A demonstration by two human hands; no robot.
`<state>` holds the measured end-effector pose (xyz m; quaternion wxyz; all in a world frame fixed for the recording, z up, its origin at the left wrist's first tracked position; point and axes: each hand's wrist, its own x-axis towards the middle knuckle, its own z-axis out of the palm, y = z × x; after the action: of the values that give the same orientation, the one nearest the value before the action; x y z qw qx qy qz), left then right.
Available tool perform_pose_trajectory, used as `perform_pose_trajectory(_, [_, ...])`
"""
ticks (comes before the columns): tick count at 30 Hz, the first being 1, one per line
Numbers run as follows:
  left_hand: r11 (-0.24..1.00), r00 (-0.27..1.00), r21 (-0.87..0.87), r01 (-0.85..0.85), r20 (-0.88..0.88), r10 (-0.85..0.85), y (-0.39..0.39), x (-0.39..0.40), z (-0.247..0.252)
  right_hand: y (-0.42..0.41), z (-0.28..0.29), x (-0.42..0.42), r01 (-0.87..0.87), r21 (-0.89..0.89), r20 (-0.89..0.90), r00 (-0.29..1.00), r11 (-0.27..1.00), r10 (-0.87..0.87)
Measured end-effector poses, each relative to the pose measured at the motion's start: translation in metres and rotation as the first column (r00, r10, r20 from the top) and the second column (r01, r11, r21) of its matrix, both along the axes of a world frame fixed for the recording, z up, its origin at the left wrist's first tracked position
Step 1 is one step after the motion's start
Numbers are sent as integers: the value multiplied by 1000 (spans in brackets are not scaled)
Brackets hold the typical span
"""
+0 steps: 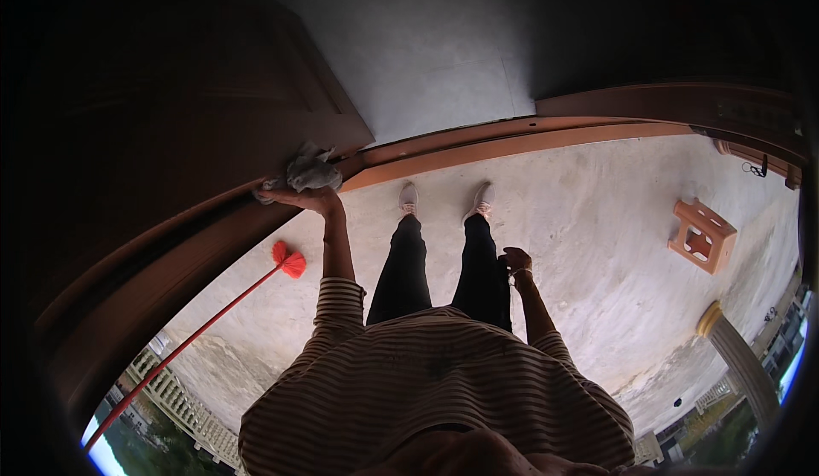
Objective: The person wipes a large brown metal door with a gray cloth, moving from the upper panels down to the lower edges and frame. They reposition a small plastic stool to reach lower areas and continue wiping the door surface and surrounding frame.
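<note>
My left hand (306,199) holds a crumpled grey cloth (313,170) against the edge of a dark brown door (211,150), close to the frame. Part of the cloth hangs over the fingertips, so the fingers are partly hidden. Beside my right thigh hangs my right hand (518,259), its fingers curled in and a band around the wrist. I see nothing in that hand, but its palm is turned away. Both my shoes stand on the pale floor just outside the reddish-brown door sill (448,154).
A long red-handled broom or mop with a red head (292,263) leans at the left. An orange plastic stool (704,236) lies or stands on the floor at the right. Beyond it rises a fluted column (739,354). A white balustrade (182,405) borders the lower left.
</note>
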<state>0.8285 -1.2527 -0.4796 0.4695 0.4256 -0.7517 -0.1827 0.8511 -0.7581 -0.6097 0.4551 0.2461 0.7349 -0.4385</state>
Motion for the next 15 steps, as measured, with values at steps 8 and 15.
perform_pose_trajectory(8, [345,917,925,-160,10,399,-48,-4,-243,-40,3,-1,277,-260,217,950,925,-224])
perform_pose_trajectory(15, [167,914,981,-97,21,405,-51,8,-394,-81,4,-16,363,-106,327,892,926,-312])
